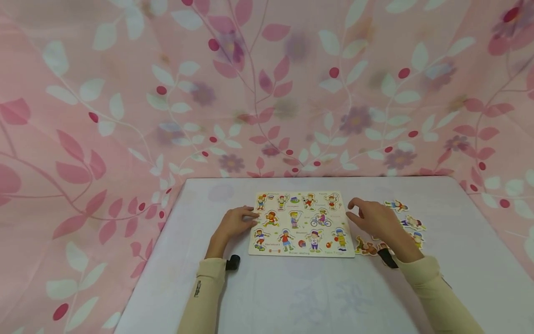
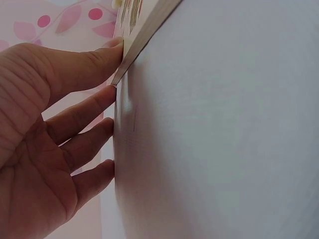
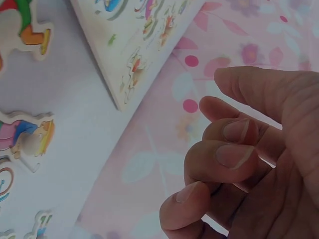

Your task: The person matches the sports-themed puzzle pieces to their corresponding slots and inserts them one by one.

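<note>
Beside cutouts [image 1: 413, 222] the forearm [image 1: 406, 248] partly hides, right fingers [image 3: 219, 164] curl loosely, empty; left fingers [image 2: 82, 115] pinch the board [image 1: 273, 233].

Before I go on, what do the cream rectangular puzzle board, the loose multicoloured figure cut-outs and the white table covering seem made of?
Cream rectangular puzzle board: probably wood or fibreboard, smooth printed face; bare brownish edge shows.
Loose multicoloured figure cut-outs: likely similar board, printed, with thick pale edges.
White table covering: cloth or plastic, unclear which; matt, faintly patterned.
</note>
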Demonstrator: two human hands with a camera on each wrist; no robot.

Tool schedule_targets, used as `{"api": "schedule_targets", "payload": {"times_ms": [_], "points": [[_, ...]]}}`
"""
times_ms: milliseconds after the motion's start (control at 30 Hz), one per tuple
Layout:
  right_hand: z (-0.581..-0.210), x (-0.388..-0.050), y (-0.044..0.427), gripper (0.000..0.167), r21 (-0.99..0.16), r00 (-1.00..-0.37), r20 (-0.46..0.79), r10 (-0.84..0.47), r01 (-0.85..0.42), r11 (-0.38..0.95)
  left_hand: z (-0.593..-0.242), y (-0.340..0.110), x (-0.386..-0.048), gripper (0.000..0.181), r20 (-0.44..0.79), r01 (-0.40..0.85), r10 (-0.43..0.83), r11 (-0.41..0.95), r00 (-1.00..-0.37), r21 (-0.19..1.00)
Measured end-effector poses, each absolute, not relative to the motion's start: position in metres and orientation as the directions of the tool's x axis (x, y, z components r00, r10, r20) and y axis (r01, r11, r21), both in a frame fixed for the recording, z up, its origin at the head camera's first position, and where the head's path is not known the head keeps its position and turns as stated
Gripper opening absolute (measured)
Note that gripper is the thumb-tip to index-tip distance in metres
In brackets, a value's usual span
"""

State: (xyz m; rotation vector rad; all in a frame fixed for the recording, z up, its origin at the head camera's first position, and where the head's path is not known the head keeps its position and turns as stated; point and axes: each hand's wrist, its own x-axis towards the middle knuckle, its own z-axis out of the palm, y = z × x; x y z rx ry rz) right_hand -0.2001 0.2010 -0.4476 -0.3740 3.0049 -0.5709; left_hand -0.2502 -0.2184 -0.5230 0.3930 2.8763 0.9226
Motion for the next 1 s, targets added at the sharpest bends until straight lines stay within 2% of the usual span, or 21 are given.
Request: {"api": "schedule_targets", "payload": {"times_ms": [600, 1000], "points": [[-0.469, -0.149, 0.209, 0.026, -0.355, -0.969, -0.069, -0.237, -0.198, 0.914, -0.522, -0.218, -0.251, 0.025, -0.008, 0.224, 0.282, 0.779, -0.959, 0.586], [-0.485, -0.135, 0.215, 0.022, -0.357, -0.981, -0.081, -0.177, -0.137, 0.924, -0.523, -0.218, -0.251, 0.024, 0.006, 0.226, 0.274, 0.779, -0.962, 0.585]]}}
